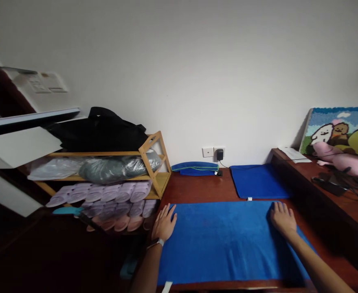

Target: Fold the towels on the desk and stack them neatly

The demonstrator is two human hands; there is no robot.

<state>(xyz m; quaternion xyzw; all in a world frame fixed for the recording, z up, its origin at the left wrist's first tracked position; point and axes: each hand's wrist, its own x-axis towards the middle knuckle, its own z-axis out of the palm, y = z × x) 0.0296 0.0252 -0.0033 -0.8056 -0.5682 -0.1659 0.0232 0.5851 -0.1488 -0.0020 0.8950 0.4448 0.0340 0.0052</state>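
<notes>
The towel (pixel 221 240) is plain bright blue, its tag (pixel 167 287) white. Behind the towel, the folded cloth (pixel 258 183) is deeper blue; the rolled cloth (pixel 195 167), also deep blue, bears a green line. The desk (pixel 200 189) under the towel is reddish brown. Left of the towel, the rack (pixel 162 182) is tan, its slippers (pixel 140 191) lilac and pink, the bag (pixel 102 132) black. Right of it, the toy (pixel 343 158) is pink; the picture (pixel 325 118) shows white and brown animals under blue.
</notes>
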